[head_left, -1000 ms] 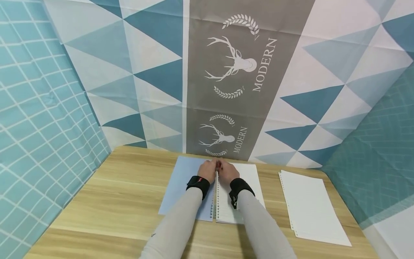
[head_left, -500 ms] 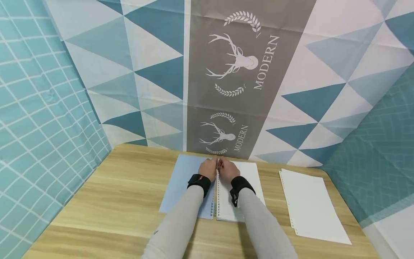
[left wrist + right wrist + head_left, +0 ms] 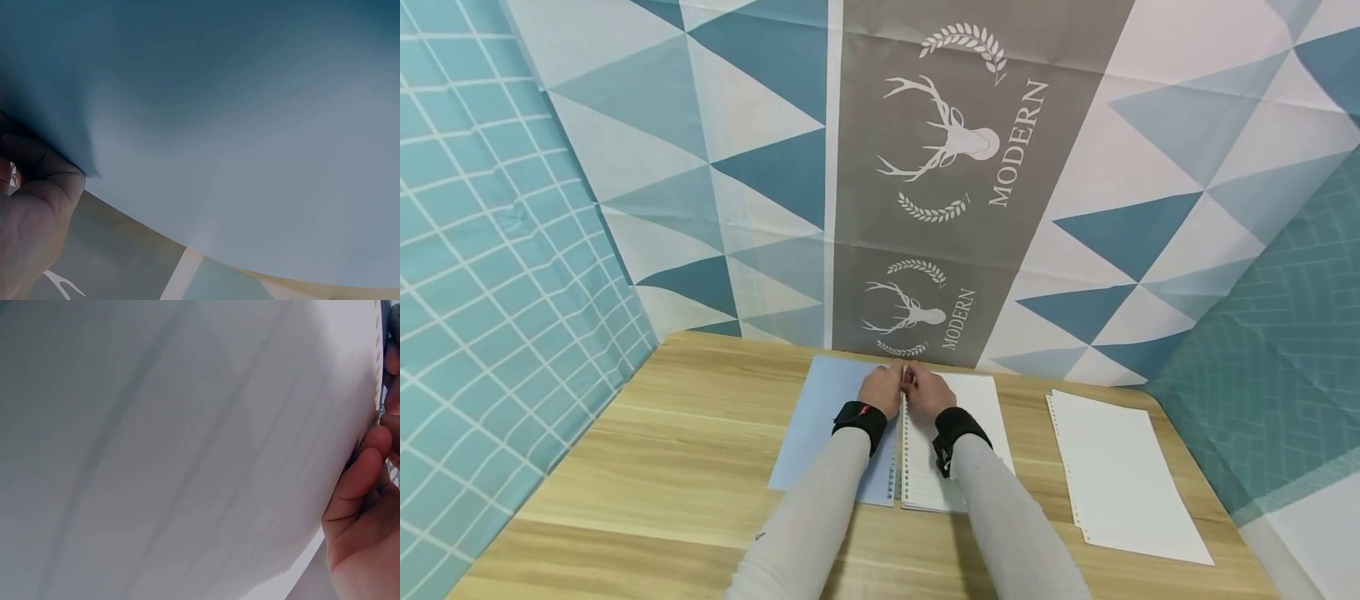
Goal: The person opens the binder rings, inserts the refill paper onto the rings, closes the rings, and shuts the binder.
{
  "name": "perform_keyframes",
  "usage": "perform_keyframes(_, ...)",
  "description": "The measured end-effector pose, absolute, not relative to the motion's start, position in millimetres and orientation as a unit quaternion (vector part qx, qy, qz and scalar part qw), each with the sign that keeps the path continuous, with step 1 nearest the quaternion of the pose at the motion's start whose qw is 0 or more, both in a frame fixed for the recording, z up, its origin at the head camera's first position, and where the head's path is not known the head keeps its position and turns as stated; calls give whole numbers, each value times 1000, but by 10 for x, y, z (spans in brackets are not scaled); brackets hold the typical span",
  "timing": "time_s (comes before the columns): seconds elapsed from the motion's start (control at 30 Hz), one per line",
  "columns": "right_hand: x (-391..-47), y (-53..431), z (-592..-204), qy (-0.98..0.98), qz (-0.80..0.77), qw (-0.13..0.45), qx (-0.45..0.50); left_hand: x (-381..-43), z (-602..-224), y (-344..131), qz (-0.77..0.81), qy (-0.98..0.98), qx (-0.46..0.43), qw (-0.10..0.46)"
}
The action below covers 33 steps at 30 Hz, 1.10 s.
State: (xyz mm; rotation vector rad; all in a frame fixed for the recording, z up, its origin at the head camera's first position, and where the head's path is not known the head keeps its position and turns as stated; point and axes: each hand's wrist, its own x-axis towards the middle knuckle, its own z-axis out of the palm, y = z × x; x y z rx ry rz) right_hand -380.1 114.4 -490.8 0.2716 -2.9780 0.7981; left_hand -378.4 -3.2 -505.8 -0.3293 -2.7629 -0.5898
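Observation:
A loose-leaf notebook lies spread on the table in the head view, its pale blue cover (image 3: 811,429) at left and white ruled pages (image 3: 981,417) at right. Binder rings (image 3: 892,485) run along the spine. At the spine's far end my left hand (image 3: 881,392) and right hand (image 3: 931,395) meet, fingers curled, gripping the binder there. The left wrist view has the left hand (image 3: 40,200) bent at the edge of the blue cover (image 3: 250,169). In the right wrist view the right hand (image 3: 362,519) pinches at the punched edge beside the ruled page (image 3: 187,444). The fingertips' exact hold is hidden.
To the right, loose white punched sheets (image 3: 1123,483) lie slightly offset in a stack on the wooden table (image 3: 662,467). A patterned cloth (image 3: 760,208) rises directly behind the table's back edge, close to my hands. Black bands circle both wrists.
Both hands stay at the spine's far end, with only slight shifts of the fingers. The notebook and loose sheets keep their places; the head view has tilted a little.

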Motion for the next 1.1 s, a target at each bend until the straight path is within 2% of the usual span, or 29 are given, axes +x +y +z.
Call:
perform_keyframes(0.33, -3780, 1156, -4902, -959, 267, 28, 89, -3763, -5028, -8, -213, -964, -94, 129)
perform_keyframes(0.77, -3866, 1165, -4938, -961, 269, -7, 65, -3720, -4920, 9, -214, -971, -79, 76)
perform_keyframes(1.1, -3842, 1157, -4893, -959, 277, -13, 65, -3695, -4871, 1, -215, -971, -76, 75)
